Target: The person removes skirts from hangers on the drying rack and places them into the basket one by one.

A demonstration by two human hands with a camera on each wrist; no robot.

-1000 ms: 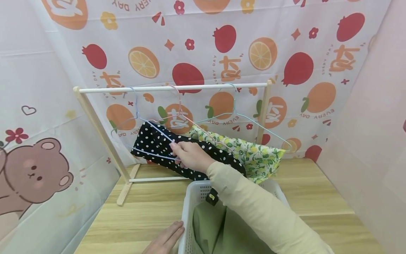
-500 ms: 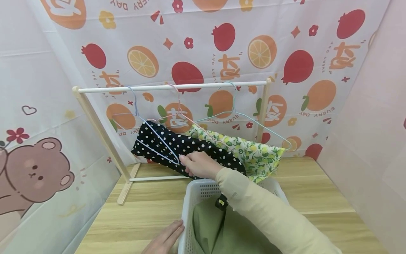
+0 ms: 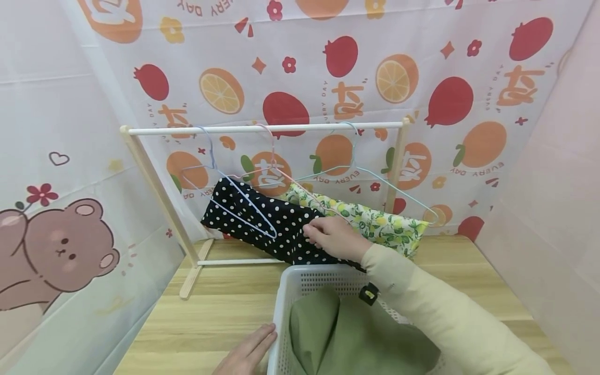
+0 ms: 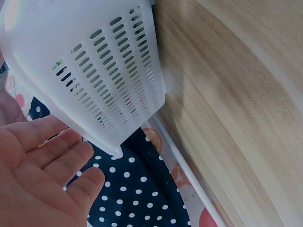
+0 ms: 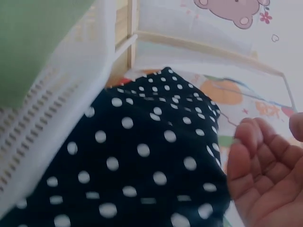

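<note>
A: While a fruit-print backdrop (image 3: 300,78) is closing off the far side and a bear-print sheet (image 3: 67,255) the left, what is carrying everything?

B: A wood-grain table (image 3: 211,323). Toward its far side a white-railed rack (image 3: 309,127) is standing.

A: Where are we judging risk?

B: Rack first: a sleeve snagging a hanger could be dragging it nearer. The white basket (image 3: 319,271) is sitting at the near side, green cloth (image 3: 365,333) lying inside; a hard push from the left could be sliding it. Beyond it, the black dotted cloth (image 3: 290,224) is hanging aslant, left of the lemon-print cloth (image 3: 389,224); that tilt could be letting it slip.

A: Smaller items?

B: The blue hanger (image 3: 212,156) is hanging bare and askew at left, possibly tangling with the pink hanger (image 3: 273,148).

A: Hands?

B: Left hand (image 3: 248,351): fingers extending, touching the basket's left side. Right hand (image 3: 338,238): hovering before the dotted cloth, loosely curling, apparently holding nothing; contact, cannot tell.
</note>
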